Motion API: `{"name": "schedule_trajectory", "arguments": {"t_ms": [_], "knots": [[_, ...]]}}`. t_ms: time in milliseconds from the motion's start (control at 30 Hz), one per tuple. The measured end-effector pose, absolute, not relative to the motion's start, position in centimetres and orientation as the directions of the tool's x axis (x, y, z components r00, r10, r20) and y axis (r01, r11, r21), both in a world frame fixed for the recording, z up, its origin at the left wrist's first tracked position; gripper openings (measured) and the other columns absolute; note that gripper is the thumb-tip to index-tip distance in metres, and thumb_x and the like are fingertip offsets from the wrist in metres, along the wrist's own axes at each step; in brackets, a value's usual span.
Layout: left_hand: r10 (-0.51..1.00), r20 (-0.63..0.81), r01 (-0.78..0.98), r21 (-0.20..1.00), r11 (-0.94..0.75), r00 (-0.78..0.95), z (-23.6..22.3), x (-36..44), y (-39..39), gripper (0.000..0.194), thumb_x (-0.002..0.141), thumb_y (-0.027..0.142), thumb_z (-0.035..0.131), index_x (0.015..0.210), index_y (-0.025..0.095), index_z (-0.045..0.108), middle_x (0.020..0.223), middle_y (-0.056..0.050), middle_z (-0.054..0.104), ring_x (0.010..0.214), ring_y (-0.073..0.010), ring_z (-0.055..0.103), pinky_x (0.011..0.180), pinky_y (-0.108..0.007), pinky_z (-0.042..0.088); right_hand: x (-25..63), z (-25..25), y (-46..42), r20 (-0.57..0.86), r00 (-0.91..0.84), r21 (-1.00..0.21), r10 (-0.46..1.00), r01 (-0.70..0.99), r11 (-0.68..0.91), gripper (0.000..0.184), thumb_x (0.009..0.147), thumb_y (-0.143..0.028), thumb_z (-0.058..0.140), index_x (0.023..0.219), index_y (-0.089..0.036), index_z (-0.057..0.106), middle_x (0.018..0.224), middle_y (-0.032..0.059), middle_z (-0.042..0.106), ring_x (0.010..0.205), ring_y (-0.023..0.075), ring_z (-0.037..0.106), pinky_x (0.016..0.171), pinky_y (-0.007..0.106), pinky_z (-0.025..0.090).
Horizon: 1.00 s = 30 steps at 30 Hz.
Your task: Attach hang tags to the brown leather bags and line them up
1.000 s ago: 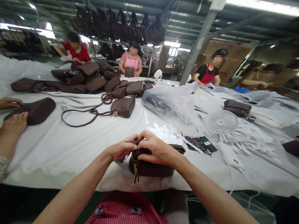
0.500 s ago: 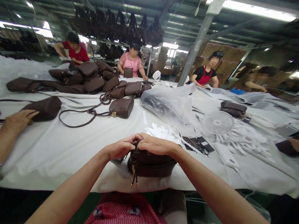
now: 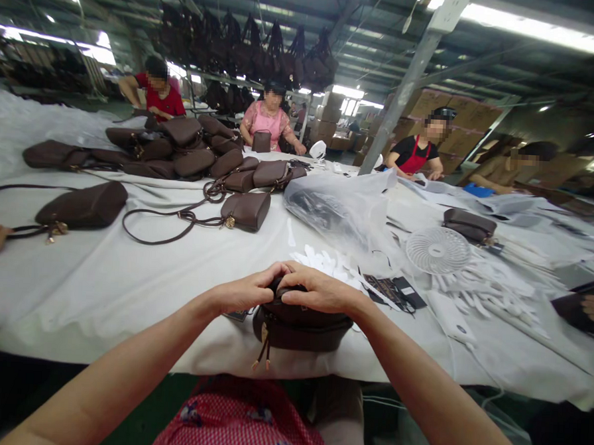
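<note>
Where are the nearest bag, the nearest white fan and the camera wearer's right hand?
Nearest bag (image 3: pixel 302 333), head view: brown front side.
Nearest white fan (image 3: pixel 437 250), head view: round grille.
Right hand (image 3: pixel 319 289), head view: its back.

Dim hall, cold overhead light, warped wide view
A long white tube lamp (image 3: pixel 536 29) at upper right glares against the dark metal roof (image 3: pixel 288 3). The white cloth-covered table (image 3: pixel 99 292) takes soft, even light; beneath its left end is nearly black. The dark brown leather bag (image 3: pixel 301 334) nearest the camera loses detail in shade. Distant dark hanging bags (image 3: pixel 249 50) look soft, co-workers' heads (image 3: pixel 435 129) are pixelated, outer edges stretch and lean.
</note>
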<state>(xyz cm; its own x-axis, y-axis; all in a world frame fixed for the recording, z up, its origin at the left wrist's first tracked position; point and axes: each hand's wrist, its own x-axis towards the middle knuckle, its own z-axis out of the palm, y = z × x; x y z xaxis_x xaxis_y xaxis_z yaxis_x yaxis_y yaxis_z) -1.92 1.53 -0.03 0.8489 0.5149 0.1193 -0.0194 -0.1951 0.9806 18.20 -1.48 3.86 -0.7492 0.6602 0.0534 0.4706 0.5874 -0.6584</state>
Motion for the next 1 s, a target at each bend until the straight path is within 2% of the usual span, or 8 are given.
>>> {"name": "schedule_trajectory", "arguments": {"t_ms": [100, 167, 267, 367, 500, 700, 867, 1000], "knots": [[0.523, 0.093, -0.009, 0.987, -0.160, 0.847, 0.5, -2.0, 1.9, 0.052, 0.063, 0.008, 0.046, 0.113, 0.022, 0.053, 0.114, -0.003, 0.054, 0.115, -0.0226, 0.045, 0.103, -0.038, 0.033, 18.0, 4.0, -2.2, 0.193, -0.709, -0.517, 0.678, 0.514, 0.685, 0.014, 0.090, -0.015, 0.055, 0.098, -0.018, 0.066, 0.129, 0.0098, 0.048, 0.121, 0.0214, 0.046, 0.104, 0.040, 0.039], [0.524, 0.075, -0.036, 0.996, -0.085, 0.849, 0.5, -2.2, 2.0, 0.049, 0.067, 0.010, 0.050, 0.114, 0.022, 0.050, 0.111, -0.003, 0.056, 0.110, -0.0214, 0.049, 0.094, -0.035, 0.039, 17.8, 4.3, -2.8, 0.270, -0.668, -0.356, 0.693, 0.600, 0.716, 0.013, 0.091, -0.016, 0.055, 0.099, -0.018, 0.066, 0.131, 0.0124, 0.046, 0.117, 0.0224, 0.049, 0.099, 0.039, 0.043], [0.695, 0.081, -0.002, 0.994, -0.113, 0.714, 0.0, -2.4, 1.4, 0.030, 0.072, 0.019, 0.060, 0.101, 0.020, 0.053, 0.091, 0.000, 0.058, 0.089, -0.0167, 0.054, 0.073, -0.026, 0.042, 17.5, 5.3, -3.3, 0.315, -0.627, -0.042, 0.713, 0.741, 0.670, 0.009, 0.091, -0.022, 0.058, 0.092, -0.017, 0.065, 0.105, 0.0111, 0.057, 0.091, 0.0205, 0.056, 0.076, 0.032, 0.047], [0.903, 0.101, 0.145, 0.974, -0.176, 0.417, -1.2, -2.3, -0.2, 0.019, 0.076, 0.033, 0.065, 0.082, 0.018, 0.054, 0.061, 0.006, 0.046, 0.058, -0.0108, 0.043, 0.053, -0.022, 0.031, 17.2, 6.0, -3.2, 0.271, -0.645, 0.131, 0.714, 0.760, 0.637, 0.014, 0.092, -0.027, 0.059, 0.085, -0.017, 0.065, 0.083, 0.0044, 0.058, 0.072, 0.0153, 0.053, 0.058, 0.026, 0.037], [0.938, 0.162, 0.088, 0.976, -0.198, 0.307, -2.4, -2.0, -2.4, 0.020, 0.083, 0.038, 0.057, 0.083, 0.018, 0.054, 0.061, 0.006, 0.045, 0.052, -0.0096, 0.038, 0.049, -0.023, 0.030, 16.2, 5.1, -2.5, 0.257, -0.673, 0.147, 0.693, 0.736, 0.660, 0.016, 0.093, -0.030, 0.059, 0.083, -0.019, 0.065, 0.080, 0.0012, 0.059, 0.065, 0.0119, 0.051, 0.052, 0.026, 0.027], [0.900, 0.215, -0.019, 0.974, -0.225, 0.378, -2.2, -2.0, -2.6, 0.014, 0.083, 0.030, 0.053, 0.091, 0.019, 0.053, 0.074, 0.003, 0.051, 0.061, -0.0108, 0.043, 0.055, -0.023, 0.036, 15.2, 2.3, -2.1, 0.442, -0.673, 0.143, 0.594, 0.706, 0.694, 0.018, 0.097, -0.025, 0.048, 0.089, -0.016, 0.062, 0.079, 0.0033, 0.058, 0.072, 0.0152, 0.053, 0.060, 0.027, 0.034], [0.878, 0.171, -0.031, 0.984, -0.176, 0.447, -1.4, -2.0, -2.8, 0.023, 0.079, 0.031, 0.060, 0.097, 0.018, 0.053, 0.080, 0.001, 0.052, 0.067, -0.0120, 0.044, 0.060, -0.024, 0.037, 16.2, 1.7, -2.1, 0.472, -0.619, 0.123, 0.627, 0.751, 0.649, 0.025, 0.098, -0.031, 0.046, 0.083, -0.017, 0.059, 0.077, 0.0027, 0.057, 0.069, 0.0153, 0.052, 0.059, 0.027, 0.033], [0.894, 0.177, -0.016, 0.982, -0.187, 0.411, -1.4, -1.3, -2.6, 0.023, 0.082, 0.039, 0.060, 0.090, 0.019, 0.052, 0.076, 0.002, 0.050, 0.066, -0.0120, 0.043, 0.060, -0.024, 0.035, 16.2, 1.7, -1.9, 0.490, -0.559, 0.064, 0.668, 0.788, 0.612, 0.030, 0.099, -0.034, 0.044, 0.079, -0.017, 0.058, 0.075, 0.0027, 0.057, 0.067, 0.0147, 0.052, 0.058, 0.027, 0.033]]}}
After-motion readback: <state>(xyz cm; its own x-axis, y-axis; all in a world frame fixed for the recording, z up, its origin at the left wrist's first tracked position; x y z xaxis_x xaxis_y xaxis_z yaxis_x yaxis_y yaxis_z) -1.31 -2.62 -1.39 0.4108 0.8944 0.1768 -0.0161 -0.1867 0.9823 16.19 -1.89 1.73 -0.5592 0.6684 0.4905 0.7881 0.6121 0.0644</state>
